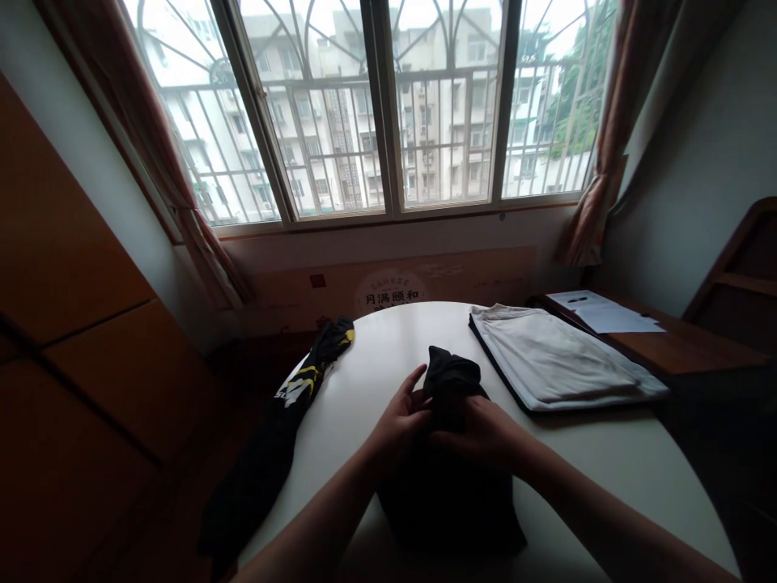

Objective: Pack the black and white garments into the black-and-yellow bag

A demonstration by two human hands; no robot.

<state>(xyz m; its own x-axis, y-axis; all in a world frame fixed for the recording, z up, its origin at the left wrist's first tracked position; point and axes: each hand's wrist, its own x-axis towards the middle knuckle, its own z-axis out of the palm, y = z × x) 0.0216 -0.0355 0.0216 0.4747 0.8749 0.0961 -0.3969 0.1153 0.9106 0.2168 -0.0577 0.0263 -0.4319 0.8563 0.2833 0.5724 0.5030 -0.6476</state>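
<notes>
A black garment lies bunched in the middle of a round white table, its lower part spread toward me. My left hand grips its left side, thumb raised and fingers curled into the cloth. Just to the right, my right hand is closed on the same garment. The two hands nearly touch over the fabric, and its far end stands up in a small peak.
A folded stack of light clothes lies on the table's right. A black garment with yellow and white print hangs over the left edge. Papers rest on a wooden desk at right. A barred window fills the far wall.
</notes>
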